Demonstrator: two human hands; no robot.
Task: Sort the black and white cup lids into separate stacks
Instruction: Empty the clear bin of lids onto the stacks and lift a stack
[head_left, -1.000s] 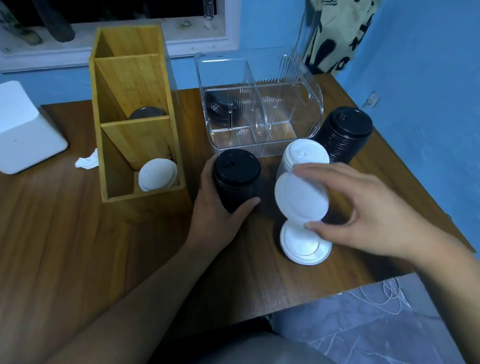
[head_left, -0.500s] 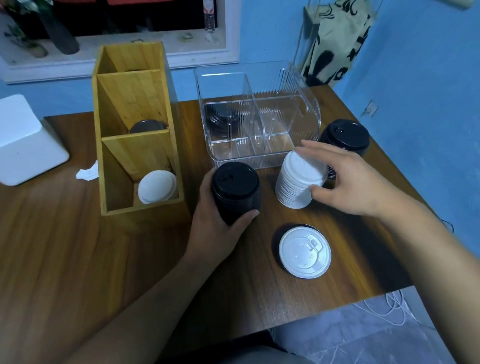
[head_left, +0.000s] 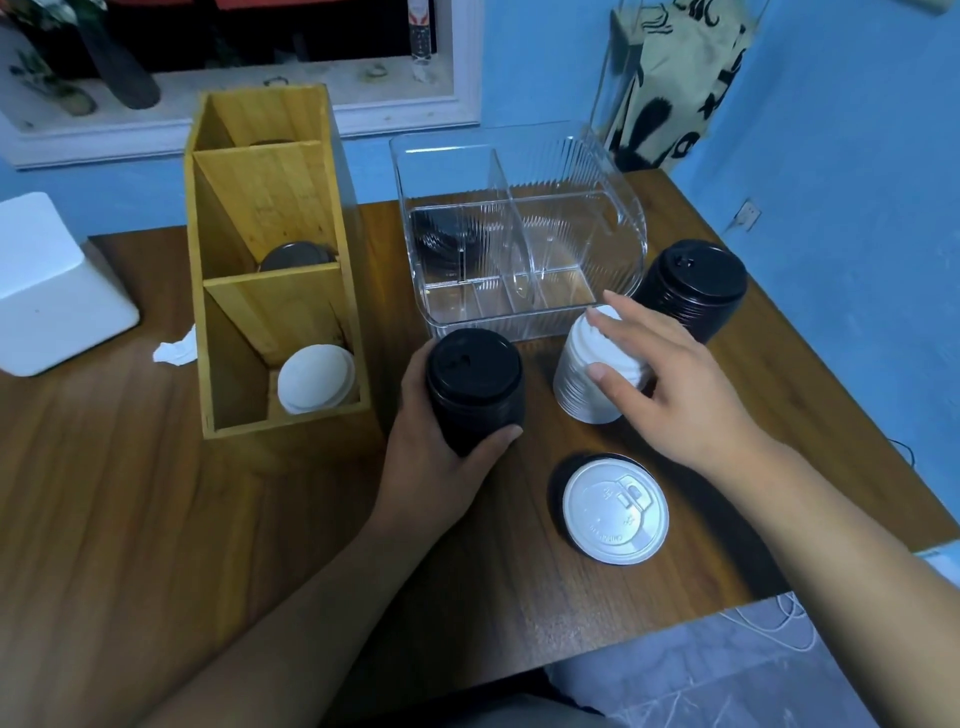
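Observation:
My left hand (head_left: 436, 462) grips a tall stack of black lids (head_left: 475, 387) standing at the table's middle. To its right stands a stack of white lids (head_left: 584, 384); my right hand (head_left: 670, 384) rests on its top with straight fingers, the thumb against its side. A second stack of black lids (head_left: 693, 286) stands behind that hand. Nearer to me, a single white lid (head_left: 615, 512) lies on top of a black lid (head_left: 558, 483), of which only the left rim shows.
A wooden divided box (head_left: 270, 249) at the left holds white lids (head_left: 314, 387) in its front compartment and a dark lid (head_left: 296, 257) behind. A clear plastic organiser (head_left: 519, 228) stands at the back. A white block (head_left: 52, 291) and crumpled paper (head_left: 174, 351) lie far left. The table's front edge (head_left: 675, 629) is near.
My right hand carried a white lid from above the near pile to the white stack and set it on top. The left hand kept hold of the black stack.

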